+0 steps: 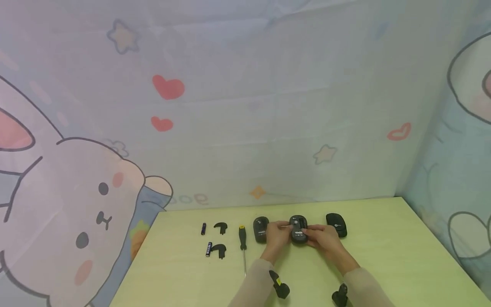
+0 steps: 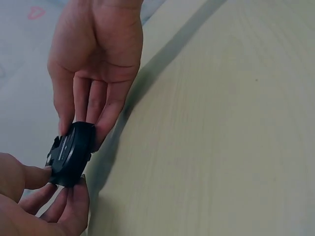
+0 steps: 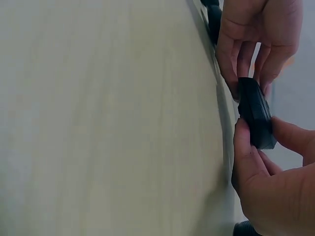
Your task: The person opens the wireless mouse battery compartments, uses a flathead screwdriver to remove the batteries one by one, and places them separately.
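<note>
Both hands hold a black computer mouse (image 1: 297,234) just above the table, its labelled underside facing the head camera. A dark battery slot shows on that underside. My left hand (image 1: 277,236) pinches one side of the mouse, and my right hand (image 1: 324,238) pinches the other, thumb on the underside. In the left wrist view the mouse (image 2: 78,152) is seen edge-on between thumbs and fingers. The right wrist view shows the mouse (image 3: 255,115) gripped likewise from both ends. Beside my left hand lies another dark mouse (image 1: 260,229), partly covered by the fingers.
Behind my right hand lies a third black mouse (image 1: 337,225). Left on the table (image 1: 172,273) are a screwdriver (image 1: 243,238), two batteries, an upper one (image 1: 203,229) and a lower one (image 1: 209,249), and two curved black pieces, upper (image 1: 221,227) and lower (image 1: 220,250). A printed cloth (image 1: 245,106) hangs behind.
</note>
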The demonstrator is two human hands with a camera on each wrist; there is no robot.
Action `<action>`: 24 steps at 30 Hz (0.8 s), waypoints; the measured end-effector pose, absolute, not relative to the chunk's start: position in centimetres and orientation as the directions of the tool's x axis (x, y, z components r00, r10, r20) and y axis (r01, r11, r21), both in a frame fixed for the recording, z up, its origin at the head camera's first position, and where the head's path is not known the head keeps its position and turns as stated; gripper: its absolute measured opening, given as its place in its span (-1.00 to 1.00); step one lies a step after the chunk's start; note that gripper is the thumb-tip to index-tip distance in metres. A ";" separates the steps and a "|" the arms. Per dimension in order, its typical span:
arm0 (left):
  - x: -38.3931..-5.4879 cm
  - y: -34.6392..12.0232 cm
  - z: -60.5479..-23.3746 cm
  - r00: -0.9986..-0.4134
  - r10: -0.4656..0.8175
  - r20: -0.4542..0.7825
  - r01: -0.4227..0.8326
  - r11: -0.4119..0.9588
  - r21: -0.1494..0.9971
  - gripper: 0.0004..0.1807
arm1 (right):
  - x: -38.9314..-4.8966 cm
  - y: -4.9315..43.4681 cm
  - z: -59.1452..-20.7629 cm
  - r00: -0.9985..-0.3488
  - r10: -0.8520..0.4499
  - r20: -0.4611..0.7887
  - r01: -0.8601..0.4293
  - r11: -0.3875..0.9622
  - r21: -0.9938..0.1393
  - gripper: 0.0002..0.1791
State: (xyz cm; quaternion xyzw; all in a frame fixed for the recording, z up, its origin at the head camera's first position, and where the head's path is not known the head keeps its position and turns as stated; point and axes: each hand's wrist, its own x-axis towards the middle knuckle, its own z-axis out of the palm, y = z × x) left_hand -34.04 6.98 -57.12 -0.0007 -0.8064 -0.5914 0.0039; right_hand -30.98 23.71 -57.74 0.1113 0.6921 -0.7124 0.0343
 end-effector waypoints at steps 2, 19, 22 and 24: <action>-34.3 7.1 -57.3 -1.000 -0.022 0.012 0.004 0.304 0.953 -0.78 | -31.4 23.6 -57.7 -0.972 0.106 -0.209 0.206 -0.037 -0.978 -0.42; -36.0 7.7 -57.6 -0.990 -0.018 0.137 0.110 0.494 0.863 -0.82 | -33.0 22.7 -57.6 -0.957 0.234 -0.170 0.192 0.071 -0.979 -0.52; -36.0 7.8 -57.5 -0.986 -0.012 0.166 0.136 0.517 0.845 -0.83 | -33.2 22.6 -57.6 -0.954 0.255 -0.157 0.188 0.104 -0.977 -0.54; -36.2 8.0 -57.5 -0.982 -0.009 0.188 0.154 0.538 0.829 -0.83 | -33.3 22.5 -57.6 -0.953 0.266 -0.145 0.187 0.137 -0.973 -0.54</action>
